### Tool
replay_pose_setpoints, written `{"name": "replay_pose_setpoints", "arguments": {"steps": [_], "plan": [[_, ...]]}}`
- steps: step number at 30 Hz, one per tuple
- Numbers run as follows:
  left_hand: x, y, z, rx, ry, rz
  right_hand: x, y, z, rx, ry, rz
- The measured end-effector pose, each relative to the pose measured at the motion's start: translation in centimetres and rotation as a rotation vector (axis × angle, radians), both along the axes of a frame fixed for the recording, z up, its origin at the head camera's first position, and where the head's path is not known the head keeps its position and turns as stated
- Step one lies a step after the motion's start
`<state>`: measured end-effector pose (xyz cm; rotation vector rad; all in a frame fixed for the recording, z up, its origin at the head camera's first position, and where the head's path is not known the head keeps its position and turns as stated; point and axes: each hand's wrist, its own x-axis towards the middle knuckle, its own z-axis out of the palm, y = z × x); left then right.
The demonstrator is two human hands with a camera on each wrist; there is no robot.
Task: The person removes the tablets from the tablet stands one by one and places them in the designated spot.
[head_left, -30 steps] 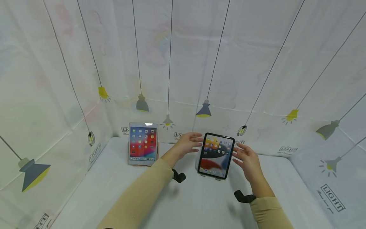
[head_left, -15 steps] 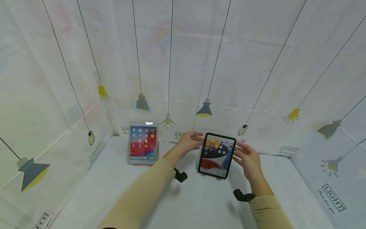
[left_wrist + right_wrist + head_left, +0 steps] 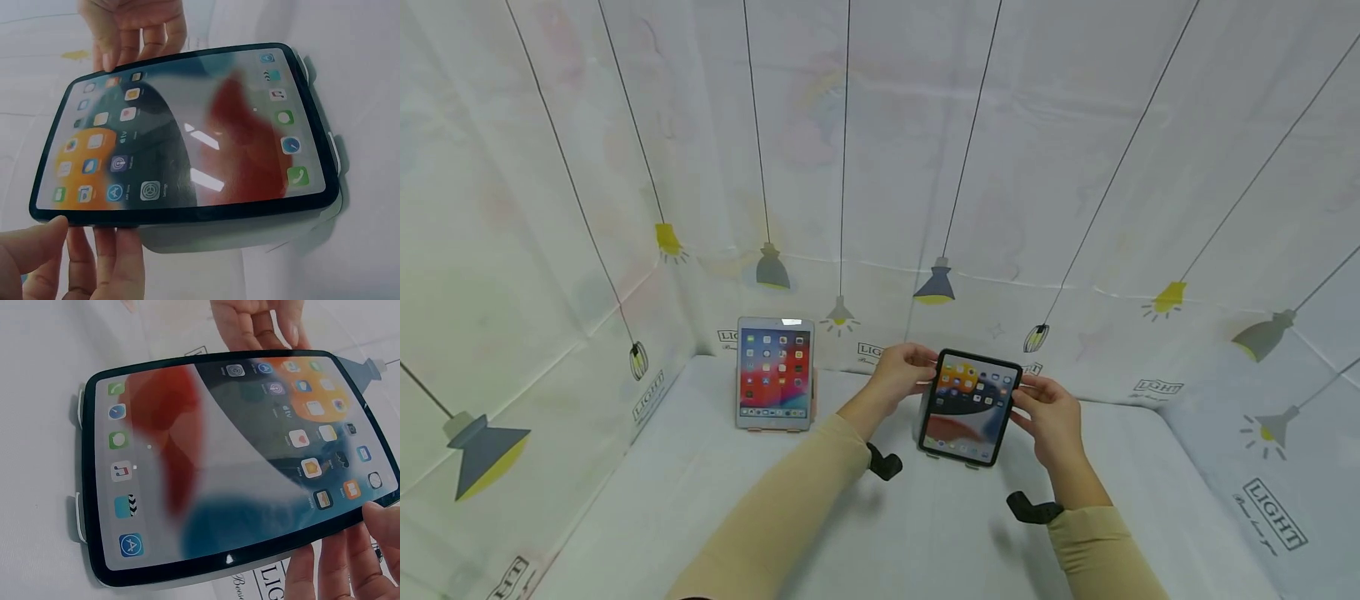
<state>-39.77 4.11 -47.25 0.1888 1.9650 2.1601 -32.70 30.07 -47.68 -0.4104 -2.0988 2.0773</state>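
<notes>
A black-framed tablet (image 3: 972,407), its screen lit with app icons, leans back on a pale stand (image 3: 194,239) on the white-covered table. Two small hooks of the stand show at its lower edge. On the tablet's left side my left hand (image 3: 898,375) pinches the upper part, thumb at the front edge and fingers behind. My right hand (image 3: 1054,423) grips the opposite side the same way; in the right wrist view its thumb (image 3: 382,524) lies at the frame's edge. The fingertips behind the tablet are partly hidden.
A second, white-framed tablet (image 3: 775,375) stands on a pinkish stand (image 3: 815,390) to the left. White cloth (image 3: 880,275) printed with hanging lamps rises behind and at both sides of the table (image 3: 910,533).
Both hands have closed in from the sides, from held near the tablet's edges to thumb and fingers pinching them. The tablet has hardly moved.
</notes>
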Motion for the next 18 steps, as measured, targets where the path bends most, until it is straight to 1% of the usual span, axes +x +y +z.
{"name": "replay_pose_setpoints", "arguments": {"steps": [6,9,12,18], "plan": [[0.3,0.0,0.0,0.011,-0.004,0.018,-0.1,-0.3,-0.2,0.013,0.037,-0.021],[0.6,-0.2,0.3,0.026,-0.008,0.033,-0.2,-0.6,-0.2,0.028,0.053,-0.028],[0.9,-0.2,0.5,0.034,-0.012,0.045,-0.1,-0.9,-0.1,0.059,0.052,-0.039],[1.1,-0.1,0.7,0.045,-0.012,0.037,0.3,-1.0,0.2,0.080,0.047,-0.059]]}}
